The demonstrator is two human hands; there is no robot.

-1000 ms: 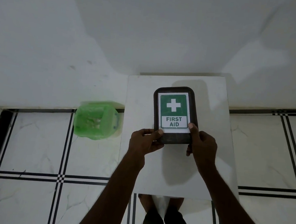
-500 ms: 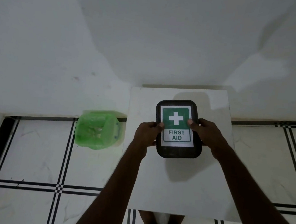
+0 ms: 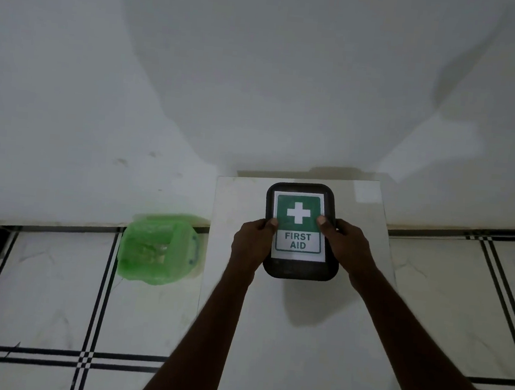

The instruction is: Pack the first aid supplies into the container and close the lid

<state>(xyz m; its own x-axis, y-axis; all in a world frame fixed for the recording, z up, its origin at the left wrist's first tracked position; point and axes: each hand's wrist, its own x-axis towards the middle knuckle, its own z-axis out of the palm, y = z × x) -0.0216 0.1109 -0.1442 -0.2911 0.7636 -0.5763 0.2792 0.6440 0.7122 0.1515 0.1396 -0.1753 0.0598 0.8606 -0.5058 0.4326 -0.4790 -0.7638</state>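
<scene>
Both hands (image 3: 251, 244) grip the container (image 3: 298, 268) near a green bin (image 3: 160, 248).

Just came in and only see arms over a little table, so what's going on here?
A person holds a dark container with a green and white FIRST AID label on its lid, over a small white table. The left hand grips its left edge and the right hand its right edge, thumbs on the label. The lid looks closed. No loose supplies are visible. A green plastic bin sits on the tiled floor to the left.
</scene>
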